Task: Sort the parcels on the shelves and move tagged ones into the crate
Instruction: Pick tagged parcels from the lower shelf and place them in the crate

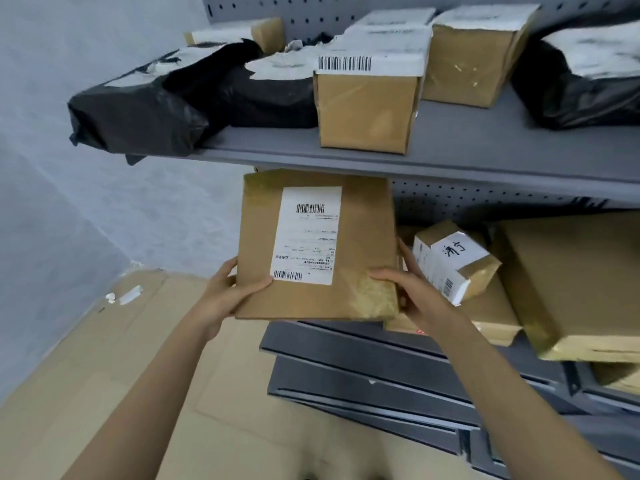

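Observation:
I hold a flat brown cardboard parcel (363, 237) upright in front of the shelving, its white shipping label with barcodes facing me. My left hand (232, 289) grips its lower left corner, thumb on the front near the label. My right hand (405, 289) grips its lower right edge, thumb on the front and fingers behind. No crate is in view.
The upper grey shelf (467, 150) carries black plastic bags (156, 112) and labelled brown boxes (367, 109). The lower shelf holds a small box with handwriting (457, 261) on flat parcels and a large box (581, 282). Flattened cardboard (104, 358) covers the floor.

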The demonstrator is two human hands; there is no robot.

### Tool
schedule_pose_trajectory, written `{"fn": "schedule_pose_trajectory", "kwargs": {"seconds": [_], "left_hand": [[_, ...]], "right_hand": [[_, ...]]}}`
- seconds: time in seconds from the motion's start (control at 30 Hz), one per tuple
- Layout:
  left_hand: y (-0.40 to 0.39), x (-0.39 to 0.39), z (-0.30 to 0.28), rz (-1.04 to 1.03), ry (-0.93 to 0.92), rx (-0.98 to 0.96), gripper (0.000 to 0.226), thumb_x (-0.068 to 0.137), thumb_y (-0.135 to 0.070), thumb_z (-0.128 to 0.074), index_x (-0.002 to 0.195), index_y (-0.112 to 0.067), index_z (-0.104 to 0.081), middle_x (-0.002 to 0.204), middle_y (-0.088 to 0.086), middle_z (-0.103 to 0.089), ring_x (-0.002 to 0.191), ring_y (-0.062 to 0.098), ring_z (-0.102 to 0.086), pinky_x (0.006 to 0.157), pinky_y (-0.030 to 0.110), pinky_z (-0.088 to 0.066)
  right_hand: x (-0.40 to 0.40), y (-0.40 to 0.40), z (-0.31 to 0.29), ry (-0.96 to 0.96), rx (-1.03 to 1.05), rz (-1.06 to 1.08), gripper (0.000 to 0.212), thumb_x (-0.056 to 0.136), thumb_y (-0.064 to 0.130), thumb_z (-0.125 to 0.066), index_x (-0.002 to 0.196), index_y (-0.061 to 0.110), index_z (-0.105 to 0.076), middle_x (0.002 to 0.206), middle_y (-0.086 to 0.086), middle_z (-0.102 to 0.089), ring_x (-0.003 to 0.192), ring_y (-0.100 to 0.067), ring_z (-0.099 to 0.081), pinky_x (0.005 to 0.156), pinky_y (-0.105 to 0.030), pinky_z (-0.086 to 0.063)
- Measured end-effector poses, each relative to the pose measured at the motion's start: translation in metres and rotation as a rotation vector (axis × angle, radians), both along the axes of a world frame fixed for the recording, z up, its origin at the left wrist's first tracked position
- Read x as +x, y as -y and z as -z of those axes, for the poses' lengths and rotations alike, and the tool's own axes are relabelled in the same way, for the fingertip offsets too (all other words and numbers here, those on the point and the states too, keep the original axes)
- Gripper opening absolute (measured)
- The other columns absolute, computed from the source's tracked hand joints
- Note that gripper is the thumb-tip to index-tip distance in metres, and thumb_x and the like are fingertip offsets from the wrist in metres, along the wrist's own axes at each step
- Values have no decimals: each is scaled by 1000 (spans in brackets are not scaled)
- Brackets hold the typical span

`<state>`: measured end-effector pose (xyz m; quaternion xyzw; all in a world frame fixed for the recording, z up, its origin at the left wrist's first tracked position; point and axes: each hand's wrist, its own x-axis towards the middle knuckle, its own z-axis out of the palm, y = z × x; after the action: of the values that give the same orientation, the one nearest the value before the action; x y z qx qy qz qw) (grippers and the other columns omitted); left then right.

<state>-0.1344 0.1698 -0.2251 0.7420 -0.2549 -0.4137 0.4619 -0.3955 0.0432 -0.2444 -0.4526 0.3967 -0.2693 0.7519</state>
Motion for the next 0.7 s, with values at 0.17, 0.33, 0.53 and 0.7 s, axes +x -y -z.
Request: {"fn": "schedule_pose_trajectory", "kwargs": {"seconds": [0.17, 0.33, 0.53, 0.7], "left_hand": [[-3, 5, 18, 119, -65, -19, 96, 67, -3, -79, 137, -41, -26, 109, -10, -59, 94, 14, -63, 66, 32, -52], [3, 14, 32, 130, -46, -47, 99, 64, 2, -80, 132, -41, -23, 107, -17, -51, 94, 6, -57, 64, 29, -51], [18, 39, 43, 122, -23, -24, 79, 70, -12, -79, 130, -37, -35, 101, -12, -57, 84, 3, -61, 51, 13, -48], [42, 65, 62, 144, -34, 43, 79, 73, -17, -77, 139, -31, -35, 107, 1, -60, 91, 14, -62, 68, 26, -50]], "right_hand": [[-11, -17, 13, -95, -49, -17, 87, 66, 0, -77, 120, 57, -38, 118, 4, -65, 100, -15, -65, 76, -31, -57], [-5, -31, 26, -137, -31, 28, 93, 73, -5, -69, 139, 45, -27, 126, 9, -57, 110, -19, -59, 96, -55, -47], [27, -36, 41, -242, 52, 79, 86, 79, 22, -72, 145, 42, -20, 128, 9, -58, 109, -16, -60, 94, -43, -47], [59, -22, 62, -300, 115, 122, 96, 77, 27, -75, 148, 38, -12, 111, 16, -60, 105, -11, -58, 98, -35, -44]]}}
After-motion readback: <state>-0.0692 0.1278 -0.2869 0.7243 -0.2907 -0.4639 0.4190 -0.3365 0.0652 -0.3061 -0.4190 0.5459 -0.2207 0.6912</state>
